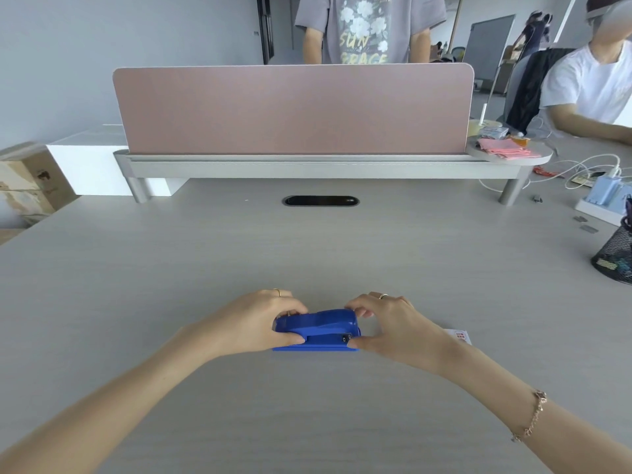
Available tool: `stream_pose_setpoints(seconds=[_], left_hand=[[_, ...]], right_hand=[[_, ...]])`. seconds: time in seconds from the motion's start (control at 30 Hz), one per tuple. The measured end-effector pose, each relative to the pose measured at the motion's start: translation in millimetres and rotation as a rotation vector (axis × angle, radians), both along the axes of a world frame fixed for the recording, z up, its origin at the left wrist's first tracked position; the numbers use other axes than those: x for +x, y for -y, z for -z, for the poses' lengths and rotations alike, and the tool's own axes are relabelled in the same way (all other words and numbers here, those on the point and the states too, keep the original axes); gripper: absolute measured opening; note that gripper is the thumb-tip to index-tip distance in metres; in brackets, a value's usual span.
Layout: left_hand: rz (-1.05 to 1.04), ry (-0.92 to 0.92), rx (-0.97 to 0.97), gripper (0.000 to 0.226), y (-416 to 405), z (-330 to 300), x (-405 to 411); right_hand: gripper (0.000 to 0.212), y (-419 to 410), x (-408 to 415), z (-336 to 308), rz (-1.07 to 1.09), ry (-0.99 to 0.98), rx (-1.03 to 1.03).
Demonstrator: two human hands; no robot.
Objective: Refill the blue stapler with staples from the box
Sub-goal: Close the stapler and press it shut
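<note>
The blue stapler (321, 328) lies lengthwise on the grey desk (307, 261) near its front middle, its top arm down. My left hand (260, 323) grips its left end, thumb on the near side and fingers over the top. My right hand (386, 323) holds its right end the same way, thumb near the dark metal nose. A small white box with red print (460, 336) peeks out just behind my right wrist, mostly hidden.
A pink divider panel (294, 111) on a grey shelf crosses the back of the desk, with an oval cable port (320, 201) before it. A black mesh pen cup (615, 254), a power strip (602, 200) and loose staple strips (588, 224) sit at the right. Two people are beyond.
</note>
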State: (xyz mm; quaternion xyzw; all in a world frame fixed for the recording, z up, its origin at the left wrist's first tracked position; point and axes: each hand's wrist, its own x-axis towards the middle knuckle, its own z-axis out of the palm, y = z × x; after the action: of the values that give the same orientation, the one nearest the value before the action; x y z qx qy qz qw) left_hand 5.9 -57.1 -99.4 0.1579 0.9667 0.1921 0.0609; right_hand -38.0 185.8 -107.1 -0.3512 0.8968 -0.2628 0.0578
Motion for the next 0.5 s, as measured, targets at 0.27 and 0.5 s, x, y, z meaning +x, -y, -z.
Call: stream_pose_setpoints(seconds=[0.27,0.5], left_hand=[[-0.085,0.010,0.110,0.019,8,15,9],[-0.171,-0.033,0.173,0.014,9,23,12]], right_hand=[[0.040,2,-2,10,0.016,0.089,0.027],[0.020,8,-1,11,0.016,0.127,-0.055]])
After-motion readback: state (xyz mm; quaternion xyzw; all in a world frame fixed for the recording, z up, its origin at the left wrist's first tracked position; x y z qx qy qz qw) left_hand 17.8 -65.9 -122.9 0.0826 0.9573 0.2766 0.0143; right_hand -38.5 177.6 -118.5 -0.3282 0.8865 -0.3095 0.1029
